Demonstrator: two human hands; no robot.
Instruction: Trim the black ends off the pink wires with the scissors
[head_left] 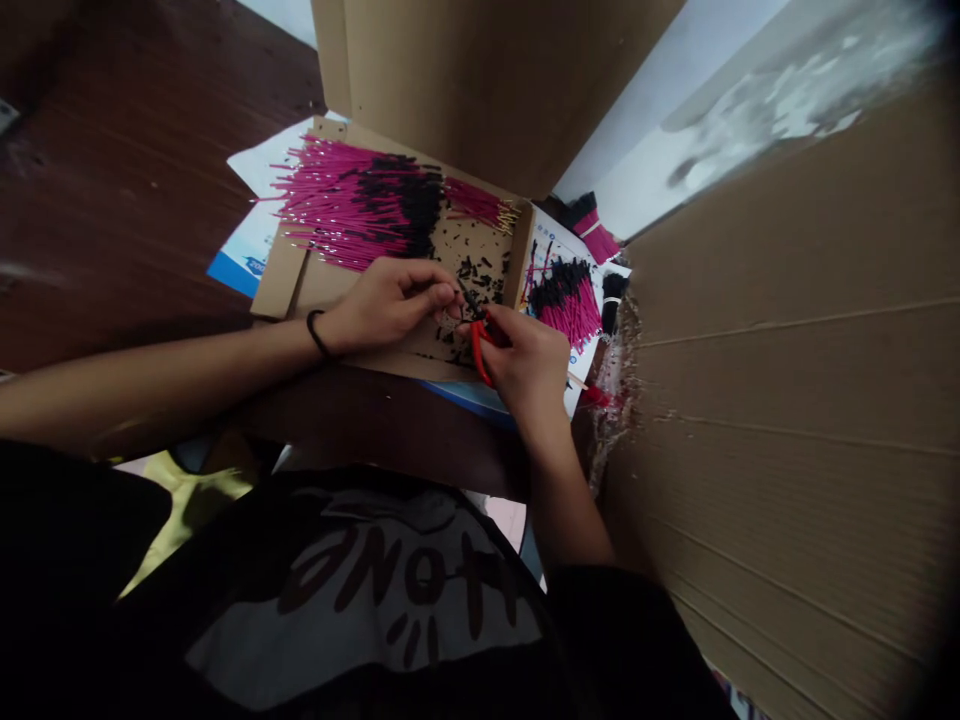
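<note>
Magenta wires heap at ten and two o'clock; we seem midway, finished ones unclear: left hand pinched together, contents indistinct, right hand gripping red-handled scissors.

From the head, the dim view faces down, seemingly near the magenta strands.

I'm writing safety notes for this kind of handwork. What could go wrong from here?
A slip could nick the left hand, since its fingertips are close to the red-handled scissors in the right hand. The loose black scraps in the cardboard box might mix with the pink-and-black strands lying there. The right hand, close to the smaller pile beside the box, could knock it out of order.
</note>
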